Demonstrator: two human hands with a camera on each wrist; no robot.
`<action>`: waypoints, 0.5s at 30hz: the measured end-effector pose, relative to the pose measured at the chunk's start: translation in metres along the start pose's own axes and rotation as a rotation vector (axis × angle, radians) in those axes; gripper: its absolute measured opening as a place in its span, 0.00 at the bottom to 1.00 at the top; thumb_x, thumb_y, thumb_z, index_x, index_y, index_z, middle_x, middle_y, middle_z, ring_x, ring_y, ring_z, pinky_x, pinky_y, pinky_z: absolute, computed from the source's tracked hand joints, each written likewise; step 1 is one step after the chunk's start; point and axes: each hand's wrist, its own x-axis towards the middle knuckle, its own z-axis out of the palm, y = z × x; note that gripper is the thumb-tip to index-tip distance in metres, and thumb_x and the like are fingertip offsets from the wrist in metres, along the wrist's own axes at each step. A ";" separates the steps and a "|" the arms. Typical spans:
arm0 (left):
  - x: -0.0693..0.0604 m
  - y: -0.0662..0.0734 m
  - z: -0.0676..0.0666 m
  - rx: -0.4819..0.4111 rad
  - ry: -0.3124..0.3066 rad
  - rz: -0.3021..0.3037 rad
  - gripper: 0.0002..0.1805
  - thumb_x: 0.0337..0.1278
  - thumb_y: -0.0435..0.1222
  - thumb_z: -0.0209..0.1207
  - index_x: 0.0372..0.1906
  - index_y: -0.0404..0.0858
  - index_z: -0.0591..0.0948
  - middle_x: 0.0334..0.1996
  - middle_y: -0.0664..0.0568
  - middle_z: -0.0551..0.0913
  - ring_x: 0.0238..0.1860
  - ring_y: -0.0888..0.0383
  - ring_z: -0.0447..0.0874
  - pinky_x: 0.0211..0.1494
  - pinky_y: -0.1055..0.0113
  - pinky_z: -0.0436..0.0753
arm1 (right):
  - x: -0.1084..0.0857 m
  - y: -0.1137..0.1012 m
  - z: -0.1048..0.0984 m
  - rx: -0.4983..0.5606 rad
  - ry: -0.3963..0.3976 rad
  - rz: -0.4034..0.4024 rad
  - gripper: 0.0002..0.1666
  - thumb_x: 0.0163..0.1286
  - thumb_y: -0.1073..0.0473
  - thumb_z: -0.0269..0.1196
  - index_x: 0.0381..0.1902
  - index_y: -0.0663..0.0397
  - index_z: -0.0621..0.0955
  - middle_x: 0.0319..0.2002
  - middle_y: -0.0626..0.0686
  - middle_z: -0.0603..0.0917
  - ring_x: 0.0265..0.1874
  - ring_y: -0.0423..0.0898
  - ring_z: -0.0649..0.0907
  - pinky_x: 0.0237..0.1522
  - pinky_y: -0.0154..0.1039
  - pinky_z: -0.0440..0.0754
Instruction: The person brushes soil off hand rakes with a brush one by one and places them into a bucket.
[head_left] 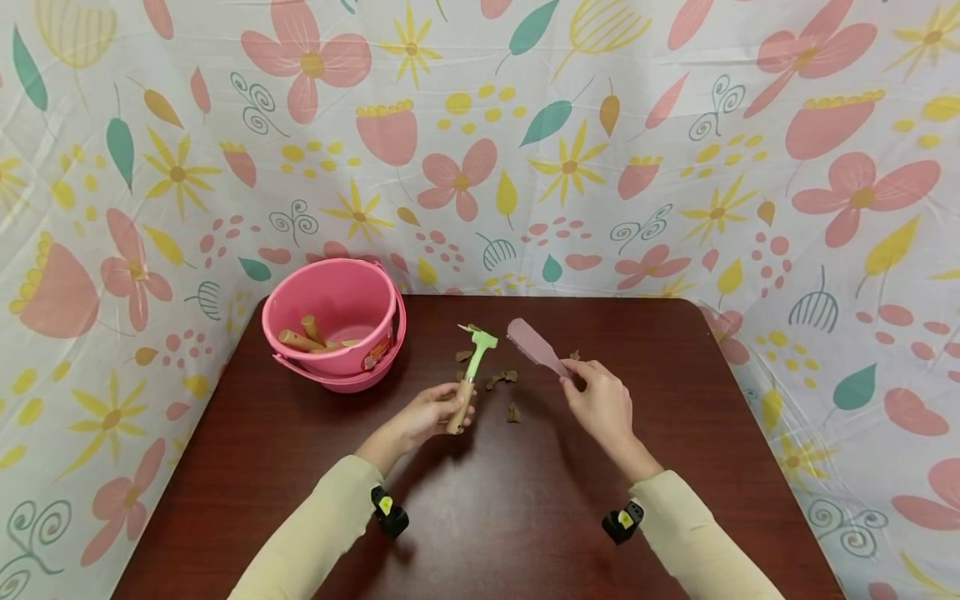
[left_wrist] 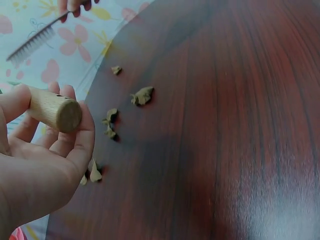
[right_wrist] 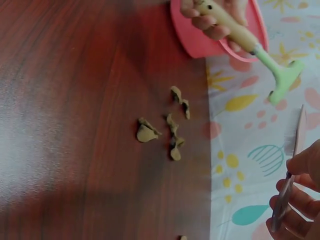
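Observation:
My left hand [head_left: 435, 412] holds a small garden tool [head_left: 471, 371] by its wooden handle, with the green T-shaped head tilted up and away. Dry brown bits seem to lie at that head. In the left wrist view the fingers [left_wrist: 87, 130] curl round the handle's end. A pink hairbrush [head_left: 534, 343] is in my right hand [head_left: 603, 408], gripped by its handle. Its bristles [right_wrist: 290, 142] point towards the garden tool, apart from it. Below both lie several crumpled brown pieces [head_left: 504, 379], like dry leaves or clay, on the dark wooden table [head_left: 480, 517].
A pink bucket [head_left: 333, 287] with its handle down stands at the table's back left. Wooden handles [head_left: 303, 340] lie inside it. Behind and beside the table hangs a flower-printed cloth [head_left: 480, 167]. Each wrist wears a small black camera [head_left: 388, 512].

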 end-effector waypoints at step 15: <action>-0.002 -0.001 -0.009 0.181 0.025 -0.034 0.20 0.64 0.31 0.48 0.61 0.32 0.67 0.42 0.37 0.81 0.45 0.42 0.79 0.47 0.51 0.77 | 0.011 -0.021 -0.014 0.085 -0.077 -0.129 0.15 0.56 0.59 0.65 0.43 0.44 0.84 0.31 0.43 0.81 0.22 0.38 0.73 0.22 0.36 0.68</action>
